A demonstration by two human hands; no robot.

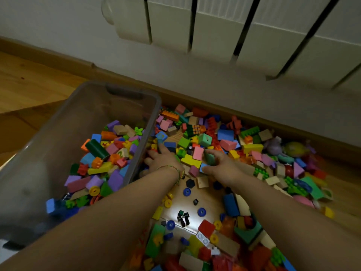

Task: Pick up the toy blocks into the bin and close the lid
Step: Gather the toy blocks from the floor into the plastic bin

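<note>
The likeliest slip is a spill at the bin's (156, 106) right wall. The right hand (220, 165) must cross the left arm's line to reach it, and a small piece carried loosely could drop back on the floor (29, 81). The left forearm lies over the bin's near right corner, so a quick lift might knock the rim. No lid shows, so that step waits.

Both arms stretch forward, palms down, into the toy blocks (244, 145). These are heaped from beside the bin out along the floor's far edge under the skirting board (234, 112), and many already lie inside the bin. The right hand has fingers and thumb curled round a green block (210, 159), just beside a pink block (198, 153). The left hand (164, 159) spreads its fingers, tips down among blocks against the bin wall (whether it pinches anything I cannot tell).
</note>
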